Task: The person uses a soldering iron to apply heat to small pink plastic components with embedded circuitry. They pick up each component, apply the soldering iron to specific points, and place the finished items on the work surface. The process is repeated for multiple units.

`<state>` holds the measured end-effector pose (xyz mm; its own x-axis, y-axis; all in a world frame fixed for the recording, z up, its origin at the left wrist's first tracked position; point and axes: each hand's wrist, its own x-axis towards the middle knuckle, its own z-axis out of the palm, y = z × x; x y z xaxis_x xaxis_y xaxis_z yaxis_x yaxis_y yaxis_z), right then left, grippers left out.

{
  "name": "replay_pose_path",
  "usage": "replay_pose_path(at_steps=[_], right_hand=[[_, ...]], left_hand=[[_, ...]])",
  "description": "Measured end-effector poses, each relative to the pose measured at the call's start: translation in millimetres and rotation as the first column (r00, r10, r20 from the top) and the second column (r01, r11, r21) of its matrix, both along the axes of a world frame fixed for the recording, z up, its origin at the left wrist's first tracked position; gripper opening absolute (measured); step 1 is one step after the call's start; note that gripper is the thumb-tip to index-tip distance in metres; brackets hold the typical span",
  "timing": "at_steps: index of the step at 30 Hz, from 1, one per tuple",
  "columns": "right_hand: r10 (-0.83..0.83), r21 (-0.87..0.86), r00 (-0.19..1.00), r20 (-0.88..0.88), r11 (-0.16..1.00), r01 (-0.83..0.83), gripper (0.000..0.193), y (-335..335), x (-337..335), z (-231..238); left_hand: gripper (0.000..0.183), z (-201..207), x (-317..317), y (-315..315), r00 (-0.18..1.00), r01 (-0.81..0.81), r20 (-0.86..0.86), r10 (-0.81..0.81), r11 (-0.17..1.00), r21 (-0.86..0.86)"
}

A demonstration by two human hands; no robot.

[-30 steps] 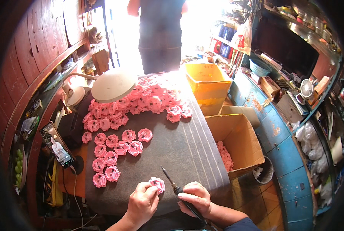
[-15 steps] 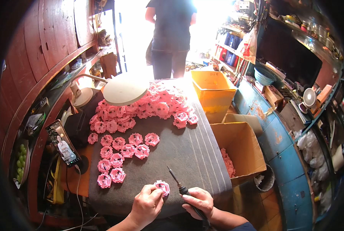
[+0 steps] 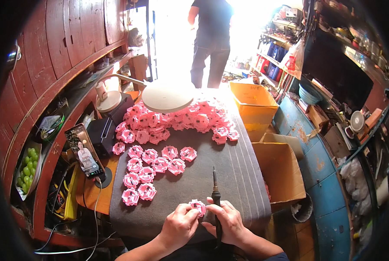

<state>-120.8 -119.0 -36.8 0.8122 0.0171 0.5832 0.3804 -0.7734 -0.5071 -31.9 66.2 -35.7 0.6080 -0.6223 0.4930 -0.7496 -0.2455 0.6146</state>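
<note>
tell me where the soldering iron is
In the head view, the soldering iron is in the right hand, just right of the pink part held by the left hand.

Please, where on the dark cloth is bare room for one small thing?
The widest bare patch on the dark cloth lies right of the loose pink parts, below the heap; the soldering iron points into it. Another lies between those parts and the left hand. Crowded: the far end, around the lamp.

White daylight (image 3: 172, 39) glares ahead of me, between a dark-red wooden plank wall (image 3: 51, 52) at my left and scuffed blue cabinets (image 3: 329, 202) opposite.
</note>
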Motion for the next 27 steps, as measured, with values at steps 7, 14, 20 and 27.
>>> replay_pose_path(at_steps=[7, 14, 20, 27], right_hand=[[0.043, -0.074, 0.992, -0.119, 0.996, -0.052, 0.073, 5, 9, 7], [0.052, -0.074, 0.991, -0.125, 0.995, -0.061, 0.071, 7, 16, 9], [0.077, -0.059, 0.990, -0.116, 0.995, -0.084, 0.067, 5, 19, 7], [0.083, -0.075, 0.986, -0.146, 0.993, -0.094, 0.063, 3, 21, 7]], left_hand=[[0.013, -2, 1, 1, 1.000, 0.006, -0.024, -0.006, 1.000, 0.011], [0.018, -12, 3, 3, 1.000, 0.025, 0.017, -0.025, 1.000, 0.012], [0.025, -9, 2, 3, 1.000, 0.025, 0.016, -0.025, 0.999, 0.022], [0.026, -4, 2, 4, 0.999, 0.031, 0.023, -0.032, 0.999, 0.030]])
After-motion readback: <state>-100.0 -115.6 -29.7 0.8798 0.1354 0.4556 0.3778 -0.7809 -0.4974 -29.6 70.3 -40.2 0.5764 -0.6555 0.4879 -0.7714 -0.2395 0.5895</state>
